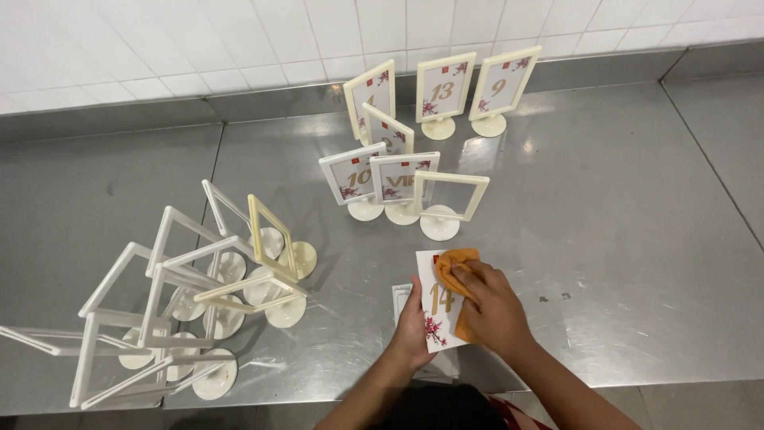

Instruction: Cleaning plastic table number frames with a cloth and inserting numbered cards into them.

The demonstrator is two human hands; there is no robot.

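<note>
Nearest to us, our left hand (414, 322) lies flat along the left edge of a white number card (436, 306) with a gold numeral and red blossom print, pinning it to the steel table (621, 239); its grip is open, fingers spread, holding nothing. Our right hand (489, 306) is closed on an orange cloth (454, 267), pressing it onto the card's upper right part. Under the card's left edge a few more white cards (400, 299) peek out (how many we cannot tell). Just beyond stands one empty cream frame on a round foot (446, 203), beside two frames already holding cards (378, 179). Farther back, near the tiled wall (239, 40), four more filled frames (442, 91) stand upright. Well off to the left, a crowd of empty white and cream frames (199, 295) leans at odd angles. We judge the job under halfway: six frames filled, many more still bare.
</note>
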